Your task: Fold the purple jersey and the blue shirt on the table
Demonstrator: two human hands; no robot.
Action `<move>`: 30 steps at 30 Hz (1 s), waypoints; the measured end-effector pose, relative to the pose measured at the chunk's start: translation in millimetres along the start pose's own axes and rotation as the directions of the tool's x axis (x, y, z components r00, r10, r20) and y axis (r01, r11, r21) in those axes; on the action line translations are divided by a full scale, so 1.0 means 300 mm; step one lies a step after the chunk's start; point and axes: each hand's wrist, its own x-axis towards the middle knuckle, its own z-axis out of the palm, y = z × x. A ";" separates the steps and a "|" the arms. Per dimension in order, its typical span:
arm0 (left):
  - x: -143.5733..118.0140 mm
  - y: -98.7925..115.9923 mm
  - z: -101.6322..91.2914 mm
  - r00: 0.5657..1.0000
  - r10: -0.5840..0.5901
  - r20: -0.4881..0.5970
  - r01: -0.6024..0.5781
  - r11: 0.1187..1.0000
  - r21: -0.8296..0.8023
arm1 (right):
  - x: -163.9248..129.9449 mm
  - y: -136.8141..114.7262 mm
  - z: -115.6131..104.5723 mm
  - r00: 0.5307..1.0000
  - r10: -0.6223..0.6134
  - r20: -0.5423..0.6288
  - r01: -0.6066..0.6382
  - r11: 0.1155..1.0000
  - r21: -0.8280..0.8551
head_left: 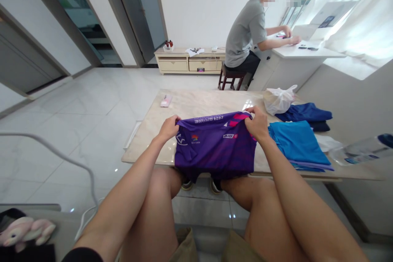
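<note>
A purple sports shirt (215, 147) with white lettering and pink patches is stretched between my hands. Its lower part hangs over the near edge of the marble-patterned table (211, 100), above my knees. My left hand (169, 127) pinches the shirt's upper left corner. At the upper right corner, my right hand (257, 123) grips the fabric, with thumb and fingers closed on it. Right of my right hand lies a stack of folded clothes, topped by a bright blue garment (296, 141).
Behind the stack are dark blue folded clothes (307, 112) and a white plastic bag (280, 99). A clear bottle (362, 151) is at the right. A pink packet (166, 100) lies at the table's far left. Beyond, a person in grey (247, 28) sits at a white desk (307, 51).
</note>
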 end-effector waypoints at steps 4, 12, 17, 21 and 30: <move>-0.004 0.038 -0.001 0.976 -0.130 -0.174 0.079 0.958 -0.276 | -0.018 -0.049 0.014 0.995 0.079 0.061 -0.086 0.989 0.124; -0.105 0.190 -0.268 0.978 0.156 -0.140 -0.175 0.976 -0.131 | 0.013 -0.234 -0.255 0.983 -0.141 0.114 0.143 0.990 -0.008; -0.334 0.261 -0.388 0.921 0.291 -0.260 -0.317 0.946 -0.066 | -0.072 -0.319 -0.423 0.969 -0.228 -0.092 0.213 0.966 -0.145; -0.515 0.180 -0.360 0.974 0.199 0.105 -0.212 0.969 0.131 | -0.216 -0.296 -0.425 0.964 -0.165 0.208 0.214 0.947 -0.241; -0.540 0.324 -0.583 0.913 0.254 -0.320 -0.211 0.964 0.162 | -0.130 -0.481 -0.585 0.965 -0.257 -0.047 0.242 0.947 -0.210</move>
